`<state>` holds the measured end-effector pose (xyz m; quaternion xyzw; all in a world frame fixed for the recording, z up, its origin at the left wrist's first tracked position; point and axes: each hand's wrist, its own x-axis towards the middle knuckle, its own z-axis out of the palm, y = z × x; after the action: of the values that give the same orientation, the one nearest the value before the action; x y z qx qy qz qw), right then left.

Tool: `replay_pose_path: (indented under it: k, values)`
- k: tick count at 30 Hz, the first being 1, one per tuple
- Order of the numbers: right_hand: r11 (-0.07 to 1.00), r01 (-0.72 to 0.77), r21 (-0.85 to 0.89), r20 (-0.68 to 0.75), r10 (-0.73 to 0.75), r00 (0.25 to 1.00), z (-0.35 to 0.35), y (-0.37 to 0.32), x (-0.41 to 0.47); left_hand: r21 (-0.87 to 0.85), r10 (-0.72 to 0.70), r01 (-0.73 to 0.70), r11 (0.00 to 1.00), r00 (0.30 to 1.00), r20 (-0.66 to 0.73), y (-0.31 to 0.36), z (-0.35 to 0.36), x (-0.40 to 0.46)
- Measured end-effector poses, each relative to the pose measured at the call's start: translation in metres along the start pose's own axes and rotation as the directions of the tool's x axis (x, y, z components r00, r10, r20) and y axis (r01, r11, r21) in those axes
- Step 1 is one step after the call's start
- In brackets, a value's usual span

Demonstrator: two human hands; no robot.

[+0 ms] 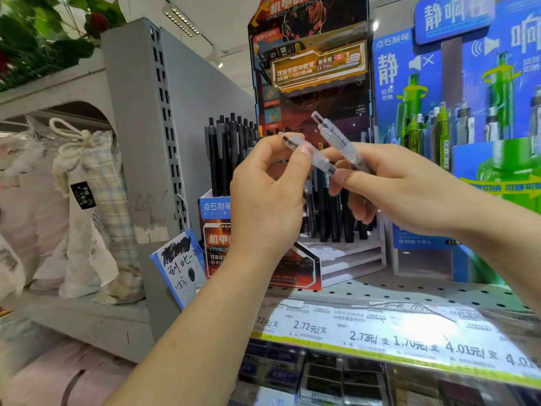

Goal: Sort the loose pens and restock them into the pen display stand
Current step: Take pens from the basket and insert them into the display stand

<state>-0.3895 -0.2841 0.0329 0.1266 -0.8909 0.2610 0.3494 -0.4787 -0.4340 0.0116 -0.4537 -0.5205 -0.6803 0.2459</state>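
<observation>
Two hands up in front of the red-and-black cardboard pen display stand on the perforated shelf, left hand and right hand each pinching a clear plastic pen.

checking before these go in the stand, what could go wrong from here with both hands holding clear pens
1. The two clear pens cross between the left hand and right hand, held only by fingertips, so one might slip.
2. The display stand holds black pens; clear ones could get misfiled there.
</observation>
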Motion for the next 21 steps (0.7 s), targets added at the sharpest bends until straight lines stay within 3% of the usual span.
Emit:
replay_pose_path:
  k: [3, 8, 12, 17, 21]
  values:
    - [1.000, -0.002, 0.026, -0.027, 0.003, 1.000, 0.002, 0.000, 0.000, -0.066, -0.019, 0.016, 0.998, 0.999, -0.047, 0.000, -0.002, 0.000]
    - [0.980, -0.094, 0.177, -0.266, 0.139, 0.954, -0.003, -0.001, 0.004, -0.135, -0.032, 0.018, 0.991, 0.994, -0.106, -0.004, -0.010, -0.003]
    - [0.984, -0.102, 0.143, -0.340, 0.146, 0.929, -0.007, -0.002, 0.005, -0.007, 0.067, -0.070, 0.998, 0.981, -0.180, -0.011, -0.013, -0.007]
    - [0.982, -0.115, 0.147, -0.297, 0.155, 0.942, -0.003, -0.003, 0.006, 0.344, 0.214, -0.158, 0.925, 0.968, -0.131, -0.017, -0.011, -0.009]
    - [0.980, -0.116, 0.162, -0.292, 0.160, 0.943, -0.005, -0.003, 0.005, 0.401, 0.230, -0.173, 0.899, 0.968, -0.097, -0.017, -0.010, -0.011]
